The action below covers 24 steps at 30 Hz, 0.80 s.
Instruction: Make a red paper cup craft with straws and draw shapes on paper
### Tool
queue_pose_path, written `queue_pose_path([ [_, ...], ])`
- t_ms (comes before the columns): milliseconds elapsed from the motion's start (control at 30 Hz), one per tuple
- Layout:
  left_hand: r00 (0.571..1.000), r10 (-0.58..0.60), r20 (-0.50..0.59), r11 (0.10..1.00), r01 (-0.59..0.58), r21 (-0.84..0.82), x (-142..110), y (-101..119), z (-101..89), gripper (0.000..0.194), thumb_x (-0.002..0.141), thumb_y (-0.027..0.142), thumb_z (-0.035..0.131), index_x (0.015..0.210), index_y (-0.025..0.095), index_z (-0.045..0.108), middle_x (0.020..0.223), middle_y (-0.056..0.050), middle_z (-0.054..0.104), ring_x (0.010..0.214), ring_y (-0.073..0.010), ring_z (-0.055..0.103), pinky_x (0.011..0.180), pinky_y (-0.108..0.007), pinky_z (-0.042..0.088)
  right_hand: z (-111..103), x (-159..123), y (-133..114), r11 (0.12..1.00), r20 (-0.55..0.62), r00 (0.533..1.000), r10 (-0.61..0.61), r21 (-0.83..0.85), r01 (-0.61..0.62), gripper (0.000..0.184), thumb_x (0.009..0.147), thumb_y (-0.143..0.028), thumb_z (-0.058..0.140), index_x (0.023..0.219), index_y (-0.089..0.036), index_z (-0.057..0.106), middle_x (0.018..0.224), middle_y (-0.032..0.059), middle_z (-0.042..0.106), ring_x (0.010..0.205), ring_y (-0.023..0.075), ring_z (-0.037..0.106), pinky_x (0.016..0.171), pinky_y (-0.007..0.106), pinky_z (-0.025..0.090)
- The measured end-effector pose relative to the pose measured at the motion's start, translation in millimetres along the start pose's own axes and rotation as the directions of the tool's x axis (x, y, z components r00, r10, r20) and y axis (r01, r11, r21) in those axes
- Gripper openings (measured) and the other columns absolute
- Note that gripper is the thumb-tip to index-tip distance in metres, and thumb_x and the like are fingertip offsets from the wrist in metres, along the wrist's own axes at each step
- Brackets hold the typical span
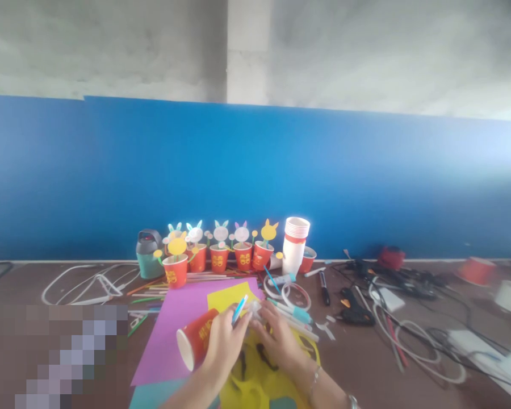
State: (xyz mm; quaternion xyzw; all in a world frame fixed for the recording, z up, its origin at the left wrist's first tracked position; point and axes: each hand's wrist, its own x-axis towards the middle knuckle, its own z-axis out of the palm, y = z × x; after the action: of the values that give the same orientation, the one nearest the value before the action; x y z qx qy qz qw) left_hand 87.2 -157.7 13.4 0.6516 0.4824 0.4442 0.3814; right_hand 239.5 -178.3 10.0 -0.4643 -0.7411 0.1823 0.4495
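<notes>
Jutting from left fingers, apparently: pen

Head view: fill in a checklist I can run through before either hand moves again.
1. Blue pen in the left hand: ok.
2. Right hand up at the small whitish piece: ok.
3. Firm grip on that piece: cannot tell, too blurred.
4. Large red cup upright: not ok, on its side beside the left hand.
5. Cup stack upright: ok.
6. Black marker away from both hands: ok.
</notes>
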Motion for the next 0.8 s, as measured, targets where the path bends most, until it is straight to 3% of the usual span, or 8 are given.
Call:
queue_pose_path([
  [200, 1.0, 0.01, -0.026, 0.999, -0.009, 0.05, -3, 2, 1.0, 0.022, 0.083, 0.038, 0.056, 0.087, 0.018, 0.066, 0.077, -0.007, 0.071, 0.074, -0.0247, 0.067, 0.069, -0.027, 0.046, 2, -1, 5, 1.0, -0.021, 1.0, 0.015, 0.015, -0.015, 0.021, 0.09, -0.034, 0.05, 0.091, -0.021, 0.066, 0.1, 0.008, 0.064, 0.095, 0.023, 0.059, 0.083, 0.035, 0.05],
  [367, 0.997, -0.009, -0.08, 0.994, 0.0, -0.113, -2, 3, 1.0, 0.026, 0.079, 0.036, 0.061, 0.097, 0.018, 0.063, 0.096, -0.01, 0.07, 0.092, -0.0262, 0.065, 0.079, -0.028, 0.046, 0, -4, 3, 0.998, 0.001, 0.999, 0.033, 0.053, -0.033, 0.032, 0.092, -0.037, 0.044, 0.115, -0.023, 0.062, 0.122, 0.0099, 0.06, 0.115, 0.0268, 0.054, 0.097, 0.041, 0.045],
  [567, 0.993, -0.102, -0.055, 0.969, 0.086, -0.234, 1, 18, -5.9, 0.021, 0.079, 0.039, 0.058, 0.08, 0.018, 0.06, 0.073, -0.001, 0.062, 0.075, -0.0193, 0.059, 0.067, -0.024, 0.044, 2, -7, 4, 0.998, 0.023, 1.0, 0.007, 0.055, -0.008, 0.031, 0.092, -0.036, 0.046, 0.118, -0.026, 0.062, 0.123, 0.0087, 0.059, 0.129, 0.0273, 0.041, 0.107, 0.042, 0.036],
  [700, 0.959, -0.267, 0.093, 0.894, 0.282, -0.347, -2, 37, -10.2, 0.023, 0.075, 0.04, 0.063, 0.075, 0.018, 0.06, 0.048, 0.008, 0.043, 0.046, -0.0105, 0.043, 0.049, -0.021, 0.033, 2, -3, 2, 0.997, -0.001, 0.999, -0.032, 0.077, 0.032, 0.031, 0.092, -0.036, 0.047, 0.117, -0.026, 0.063, 0.116, 0.0088, 0.061, 0.115, 0.025, 0.053, 0.1, 0.038, 0.043],
  [800, 0.942, -0.282, 0.179, 0.858, 0.332, -0.393, -5, 47, -10.9, 0.026, 0.07, 0.04, 0.067, 0.082, 0.017, 0.064, 0.043, 0.011, 0.033, 0.038, -0.0068, 0.03, 0.042, -0.021, 0.023, 0, 1, -2, 0.992, -0.027, 0.995, -0.091, 0.083, 0.093, 0.03, 0.091, -0.031, 0.051, 0.117, -0.025, 0.064, 0.113, 0.0087, 0.06, 0.109, 0.0243, 0.056, 0.096, 0.037, 0.046],
])
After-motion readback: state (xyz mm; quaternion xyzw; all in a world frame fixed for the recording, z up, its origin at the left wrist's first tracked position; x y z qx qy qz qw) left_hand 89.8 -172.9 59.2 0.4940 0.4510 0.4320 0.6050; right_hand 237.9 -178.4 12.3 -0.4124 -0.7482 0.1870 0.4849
